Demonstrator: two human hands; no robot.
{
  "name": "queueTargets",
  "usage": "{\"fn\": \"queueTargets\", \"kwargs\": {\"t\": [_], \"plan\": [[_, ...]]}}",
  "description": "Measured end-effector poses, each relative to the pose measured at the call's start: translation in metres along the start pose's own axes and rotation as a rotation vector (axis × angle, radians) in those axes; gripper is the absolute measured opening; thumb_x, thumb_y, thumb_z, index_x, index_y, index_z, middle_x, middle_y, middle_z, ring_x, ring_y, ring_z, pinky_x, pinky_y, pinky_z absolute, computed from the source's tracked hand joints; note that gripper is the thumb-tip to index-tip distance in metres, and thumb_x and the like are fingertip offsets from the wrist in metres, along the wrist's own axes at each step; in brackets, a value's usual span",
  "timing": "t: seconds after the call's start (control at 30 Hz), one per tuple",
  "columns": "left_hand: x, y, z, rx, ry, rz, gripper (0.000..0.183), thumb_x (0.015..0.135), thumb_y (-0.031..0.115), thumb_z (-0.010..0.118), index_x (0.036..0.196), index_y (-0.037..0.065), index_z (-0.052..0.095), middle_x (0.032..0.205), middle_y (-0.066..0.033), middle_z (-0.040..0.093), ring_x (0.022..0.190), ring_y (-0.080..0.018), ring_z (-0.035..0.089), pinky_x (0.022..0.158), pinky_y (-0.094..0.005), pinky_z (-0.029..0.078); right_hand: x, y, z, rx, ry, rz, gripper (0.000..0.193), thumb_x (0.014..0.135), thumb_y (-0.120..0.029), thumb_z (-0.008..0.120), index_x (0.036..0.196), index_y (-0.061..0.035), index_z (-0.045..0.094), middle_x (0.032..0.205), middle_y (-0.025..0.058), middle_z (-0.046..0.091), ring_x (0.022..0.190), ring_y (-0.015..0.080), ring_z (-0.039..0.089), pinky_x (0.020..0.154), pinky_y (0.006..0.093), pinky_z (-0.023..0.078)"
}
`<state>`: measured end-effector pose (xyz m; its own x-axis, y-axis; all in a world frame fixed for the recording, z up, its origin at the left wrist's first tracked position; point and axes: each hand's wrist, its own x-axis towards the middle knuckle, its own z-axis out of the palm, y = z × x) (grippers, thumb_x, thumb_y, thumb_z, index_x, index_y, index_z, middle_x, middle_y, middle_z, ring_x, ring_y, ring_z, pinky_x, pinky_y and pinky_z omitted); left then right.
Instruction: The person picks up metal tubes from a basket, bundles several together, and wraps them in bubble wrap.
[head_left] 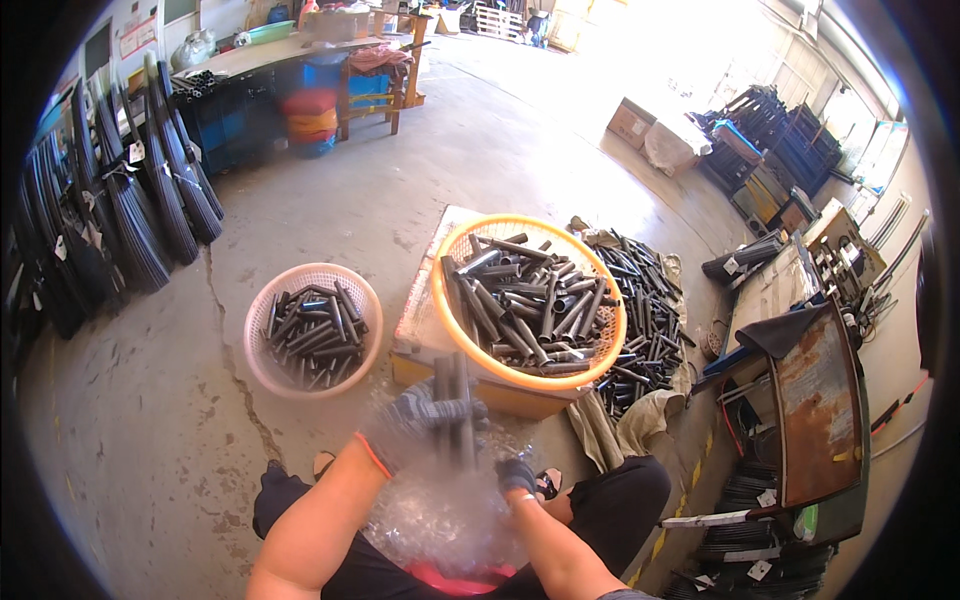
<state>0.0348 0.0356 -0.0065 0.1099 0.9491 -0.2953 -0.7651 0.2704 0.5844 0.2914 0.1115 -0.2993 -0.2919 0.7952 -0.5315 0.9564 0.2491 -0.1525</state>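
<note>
Nearest, between the seated person's dark-trousered legs (635, 500), a clear plastic bag (425, 515) bulges above a red rim (460, 580). Over the bag, the left hand (425, 415), in a grey glove with an orange cuff, is closed around dark tubes (452, 375), which stand roughly upright in the grip, their ends sticking out above and below the fingers; motion blur hides how many there are. The right hand (515, 476), also gloved, is lower and to the right of these tubes, apart from them, at the bag's upper edge; its fingers are bent, but I cannot tell whether they grip the plastic. Just beyond the held tubes, a cardboard box (510, 396) bears an orange basket (540, 381) heaped with short black tubes (545, 300). On the floor to its left is a smaller pink basket (300, 389) with more such pieces, and to its right a large loose pile (645, 330) spreads over a cloth. Farther off, bundles of long black tubing (140, 215) lean at the left, a rusty metal panel (815, 400) stands at the right, and a cluttered workbench (270, 57) and cardboard cartons (631, 123) lie toward the bright far end.
</note>
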Motion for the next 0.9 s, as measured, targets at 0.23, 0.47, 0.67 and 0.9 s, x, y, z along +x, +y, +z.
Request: {"fn": "queueTargets", "kwargs": {"t": [0.23, 0.47, 0.67, 0.9], "plan": [[0.008, 0.011, -0.005, 0.07, -0.034, 0.111, 0.032, 0.084, 0.01, 0.065, 0.113, 0.001, 0.053, 0.1, -0.0103, 0.062, 0.092, -0.0224, 0.063, 0.08, -0.0337, 0.052, -0.038, -0.027, -0.042, 0.896, 0.47, -0.288, 0.039, 0.087, -0.033, 0.06, 0.113, -0.0042, 0.057, 0.1, 0.0152, 0.062, 0.072, 0.0244, 0.06, 0.069, 0.0361, 0.05], [0.014, 0.008, -0.005, -0.013, -0.046, 0.097, 0.035, 0.081, 0.008, 0.067, 0.112, -0.003, 0.054, 0.097, -0.0165, 0.064, 0.087, -0.0272, 0.065, 0.077, -0.0389, 0.056, -0.096, -0.127, -0.19, 1.468, -0.165, -0.78, 0.042, 0.09, -0.042, 0.057, 0.112, -0.0073, 0.054, 0.083, 0.0016, 0.056, 0.059, 0.0081, 0.05, 0.05, 0.0203, 0.039], [0.005, 0.007, -0.018, -0.098, 0.03, 0.091, 0.027, 0.081, 0.005, 0.066, 0.106, 0.001, 0.056, 0.093, -0.0138, 0.064, 0.087, -0.0279, 0.065, 0.079, -0.0447, 0.055, -0.022, -0.091, -0.071, 0.779, 0.024, -0.771, 0.024, 0.091, -0.031, 0.054, 0.095, -0.0089, 0.06, 0.079, 0.0014, 0.06, 0.068, 0.0158, 0.056, 0.059, 0.0295, 0.044], [0.0, 0.016, -0.005, -0.076, -0.048, 0.114, 0.034, 0.082, 0.007, 0.067, 0.113, 0.003, 0.053, 0.099, -0.0118, 0.062, 0.091, -0.0271, 0.063, 0.079, -0.0419, 0.054, -0.016, 0.016, 0.039, 0.117, 0.184, -0.232, 0.044, 0.077, -0.024, 0.056, 0.119, -0.0111, 0.056, 0.124, 0.0187, 0.052, 0.118, 0.0343, 0.048, 0.095, 0.0406, 0.043]]}}
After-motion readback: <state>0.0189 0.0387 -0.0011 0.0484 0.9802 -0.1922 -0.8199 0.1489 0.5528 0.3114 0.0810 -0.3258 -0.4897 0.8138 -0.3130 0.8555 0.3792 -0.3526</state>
